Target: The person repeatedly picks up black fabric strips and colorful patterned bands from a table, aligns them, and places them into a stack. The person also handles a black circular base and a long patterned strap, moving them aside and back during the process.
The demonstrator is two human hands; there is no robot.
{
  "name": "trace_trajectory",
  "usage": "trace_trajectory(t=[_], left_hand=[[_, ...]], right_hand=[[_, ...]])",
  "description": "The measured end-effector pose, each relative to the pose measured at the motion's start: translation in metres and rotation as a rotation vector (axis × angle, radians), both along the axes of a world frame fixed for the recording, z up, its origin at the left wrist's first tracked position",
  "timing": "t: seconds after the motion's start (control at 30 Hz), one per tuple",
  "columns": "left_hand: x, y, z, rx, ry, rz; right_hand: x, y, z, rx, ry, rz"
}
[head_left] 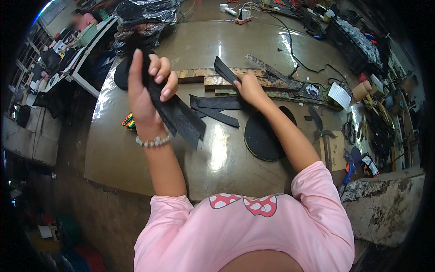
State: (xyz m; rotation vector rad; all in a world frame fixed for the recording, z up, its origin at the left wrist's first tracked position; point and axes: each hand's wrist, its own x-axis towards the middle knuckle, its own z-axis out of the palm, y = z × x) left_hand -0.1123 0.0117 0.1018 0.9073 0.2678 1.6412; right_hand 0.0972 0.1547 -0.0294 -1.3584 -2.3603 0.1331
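Observation:
My left hand, raised over the left part of the table with a beaded bracelet at its wrist, is closed round several long black fabric strips. Their ends hang down toward the lower right. Farther right, my right hand pinches a single black strip, which slants up and left from the fingers. More black strips lie crossed on the table between my hands. Under my right forearm is a round black disc, partly hidden by the arm.
A long worn wooden block lies across the table beyond the strips. At the right are a white paper sheet, a brown cone and scissors. A black cable trails behind. Plastic-wrapped goods stand far left.

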Motion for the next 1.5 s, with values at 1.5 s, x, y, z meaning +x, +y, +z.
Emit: trace_trajectory(t=[1.5], left_hand=[[-0.099, 0.016, -0.045, -0.009, -0.387, 0.107]], right_hand=[[-0.053, -0.085, -0.034, -0.068, -0.029, 0.153]])
